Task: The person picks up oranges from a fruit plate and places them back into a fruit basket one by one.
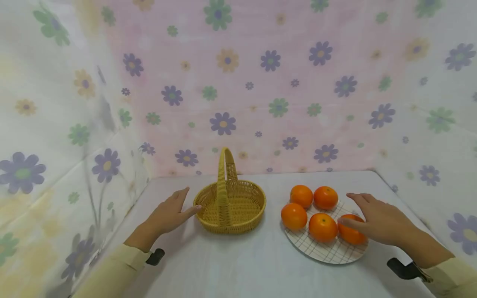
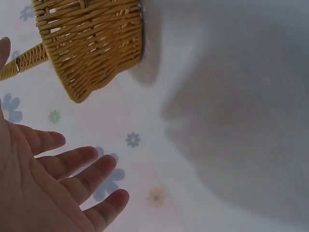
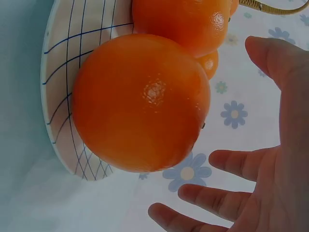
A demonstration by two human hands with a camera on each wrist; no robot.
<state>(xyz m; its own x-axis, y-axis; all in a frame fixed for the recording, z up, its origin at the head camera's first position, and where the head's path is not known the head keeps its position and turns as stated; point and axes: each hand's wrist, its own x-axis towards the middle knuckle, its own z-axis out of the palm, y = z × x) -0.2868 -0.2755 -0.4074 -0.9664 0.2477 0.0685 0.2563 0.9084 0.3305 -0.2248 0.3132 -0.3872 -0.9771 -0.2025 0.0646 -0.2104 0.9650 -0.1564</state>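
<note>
A yellow wicker basket (image 1: 238,225) with a tall arched handle stands left of centre in the head view, nothing inside it. My left hand (image 1: 167,215) is beside its left rim, fingers spread, the thumb overlapping the rim in this view. On the right, a white plate (image 1: 324,252) with a dark grid pattern bears several oranges (image 1: 323,227). My right hand (image 1: 384,219) hovers at the plate's right side, its thumb in front of the rightmost orange (image 1: 354,236). In the right wrist view that orange (image 3: 140,101) looms near the relaxed, parted fingers (image 3: 231,162).
A white cloth (image 1: 238,273) covers the table. Behind it hangs a pink flowered curtain (image 1: 253,103), and pale flowered cloth (image 1: 48,145) closes off both sides. Basket and plate stand a short gap apart.
</note>
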